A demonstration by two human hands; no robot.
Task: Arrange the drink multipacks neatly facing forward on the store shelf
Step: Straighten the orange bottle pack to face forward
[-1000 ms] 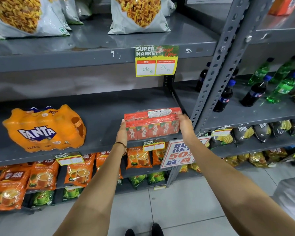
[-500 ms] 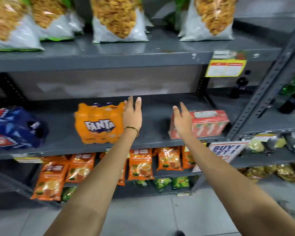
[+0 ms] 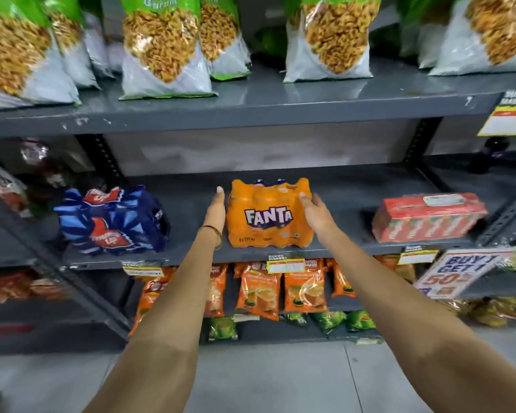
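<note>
An orange Fanta multipack [image 3: 268,216] stands on the grey middle shelf [image 3: 340,189], logo facing me. My left hand [image 3: 216,211] is flat and upright against its left side, fingers straight. From the right, my right hand [image 3: 318,214] reaches in with its fingertips touching the pack's upper right corner. A blue Thums Up multipack [image 3: 111,222] sits turned at an angle further left on the same shelf. A red juice-carton multipack [image 3: 426,217] lies at the shelf's right end, front facing out.
Large snack bags [image 3: 164,46] line the shelf above. Orange tea packets [image 3: 259,289] hang below, behind a price tag [image 3: 285,265]. A "Buy 1 Get 1" sign [image 3: 456,272] sticks out at lower right beside a slotted upright [image 3: 507,216]. Bare shelf lies between the packs.
Both hands let go of the red carton pack and moved left to either side of the Fanta pack. My view swung left, bringing the blue pack into sight.
</note>
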